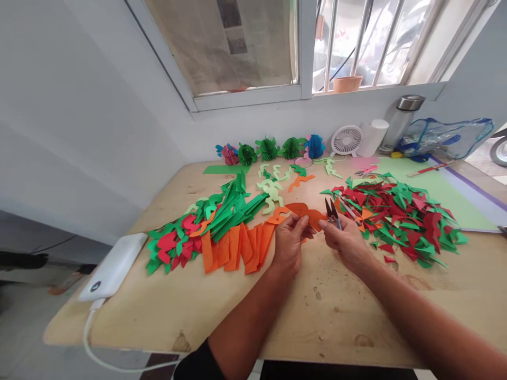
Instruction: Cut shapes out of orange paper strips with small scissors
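Observation:
My left hand pinches an orange paper cutout with a curved outline, held just above the table. My right hand grips a pair of scissors, blades pointing up and away, and its fingertips also touch the right end of the same cutout. Left of my left hand, folded orange paper pieces lie in a fanned row. Behind them are green paper strips. Light green cutouts and another orange cutout rest beyond my hands.
Red and green paper scraps heap up at right, partly over a light green sheet. Red and green cutouts pile at left near a white power bank. Honeycomb paper figures, a small fan and a bottle line the wall.

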A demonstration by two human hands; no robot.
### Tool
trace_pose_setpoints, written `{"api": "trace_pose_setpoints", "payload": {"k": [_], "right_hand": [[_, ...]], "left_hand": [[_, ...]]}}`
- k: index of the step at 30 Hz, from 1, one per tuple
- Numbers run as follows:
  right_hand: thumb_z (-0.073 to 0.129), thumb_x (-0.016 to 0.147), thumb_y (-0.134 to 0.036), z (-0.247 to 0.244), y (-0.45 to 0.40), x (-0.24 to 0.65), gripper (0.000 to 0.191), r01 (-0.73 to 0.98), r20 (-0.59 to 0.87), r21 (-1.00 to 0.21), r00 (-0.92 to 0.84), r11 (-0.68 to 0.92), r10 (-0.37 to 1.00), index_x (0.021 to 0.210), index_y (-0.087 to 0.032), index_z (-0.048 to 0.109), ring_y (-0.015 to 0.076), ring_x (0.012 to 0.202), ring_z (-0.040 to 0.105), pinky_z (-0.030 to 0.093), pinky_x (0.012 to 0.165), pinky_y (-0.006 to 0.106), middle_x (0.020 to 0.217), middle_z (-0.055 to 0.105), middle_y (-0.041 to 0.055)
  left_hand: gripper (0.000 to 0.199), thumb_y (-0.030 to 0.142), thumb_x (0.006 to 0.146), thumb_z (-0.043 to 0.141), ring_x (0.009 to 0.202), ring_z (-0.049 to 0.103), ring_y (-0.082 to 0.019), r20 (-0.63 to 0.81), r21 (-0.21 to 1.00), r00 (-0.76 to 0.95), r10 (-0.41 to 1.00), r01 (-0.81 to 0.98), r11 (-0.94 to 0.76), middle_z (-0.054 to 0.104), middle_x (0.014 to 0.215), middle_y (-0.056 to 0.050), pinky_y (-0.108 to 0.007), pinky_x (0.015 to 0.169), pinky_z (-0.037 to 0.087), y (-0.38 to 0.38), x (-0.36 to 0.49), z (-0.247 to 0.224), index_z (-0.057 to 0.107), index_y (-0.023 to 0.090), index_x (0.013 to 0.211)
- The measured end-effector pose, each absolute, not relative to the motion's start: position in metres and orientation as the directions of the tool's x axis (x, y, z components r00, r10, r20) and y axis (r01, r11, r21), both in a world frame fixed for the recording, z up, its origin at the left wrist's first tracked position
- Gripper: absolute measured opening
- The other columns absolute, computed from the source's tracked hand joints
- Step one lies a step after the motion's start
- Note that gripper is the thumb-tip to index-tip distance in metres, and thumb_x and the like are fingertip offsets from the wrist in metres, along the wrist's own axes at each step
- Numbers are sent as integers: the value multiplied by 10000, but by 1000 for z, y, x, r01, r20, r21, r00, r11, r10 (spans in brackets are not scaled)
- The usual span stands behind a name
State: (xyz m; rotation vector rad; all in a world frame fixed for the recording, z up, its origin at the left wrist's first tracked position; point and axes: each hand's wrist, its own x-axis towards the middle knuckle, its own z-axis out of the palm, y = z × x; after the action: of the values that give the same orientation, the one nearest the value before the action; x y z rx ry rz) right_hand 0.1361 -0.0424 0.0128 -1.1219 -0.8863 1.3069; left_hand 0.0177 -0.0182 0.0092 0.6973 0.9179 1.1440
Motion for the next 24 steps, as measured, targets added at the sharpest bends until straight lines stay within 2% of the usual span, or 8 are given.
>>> {"api": "trace_pose_setpoints", "payload": {"k": [5,8,12,17,20,24], "right_hand": [[748,607,-446,11,-41,138,338,-162,-77,-986,176,-48,981,670,-180,550,57,424,226,159,394,233,485,329,-81],[755,595,-448,11,-40,139,357,-137,-78,-989,203,-51,976,641,-195,508,61,430,227,161,397,233,486,322,-81],[744,611,-469,11,-40,141,357,-62,-54,-997,186,-43,981,628,-198,511,76,446,258,192,398,241,505,342,-66],[749,617,-475,9,-40,141,371,-48,-51,-998,173,-43,984,636,-186,516,66,447,247,181,398,239,525,359,-62],[733,642,-496,9,-41,140,375,-109,-57,-993,189,-36,980,690,-181,535,57,435,224,161,399,228,506,317,-81],[603,744,-591,8,-43,137,412,-228,-49,-974,173,-9,984,749,-185,538,56,408,203,132,389,219,481,293,-90]], "left_hand": [[285,360,657,707,520,541,-81,-207,884,134,969,-398,244,608,561,14,-217,557,418,-19,18,10,500,165,671],[263,359,665,697,510,540,-89,-171,914,175,970,-340,222,610,560,1,-226,541,423,-19,17,12,529,157,676],[237,343,660,697,516,550,-106,-128,951,257,958,-243,193,609,570,-14,-230,503,414,-19,15,14,617,132,734],[237,346,646,712,488,531,-101,-127,963,241,962,-201,178,599,551,-13,-227,478,396,-19,14,15,630,130,696],[243,341,634,729,479,514,-89,-141,952,196,970,-242,187,598,552,-8,-217,472,377,-18,14,15,640,127,709],[248,320,628,745,522,531,-78,-221,869,103,970,-430,244,608,596,-7,-202,497,371,-14,12,13,626,127,727]]}}
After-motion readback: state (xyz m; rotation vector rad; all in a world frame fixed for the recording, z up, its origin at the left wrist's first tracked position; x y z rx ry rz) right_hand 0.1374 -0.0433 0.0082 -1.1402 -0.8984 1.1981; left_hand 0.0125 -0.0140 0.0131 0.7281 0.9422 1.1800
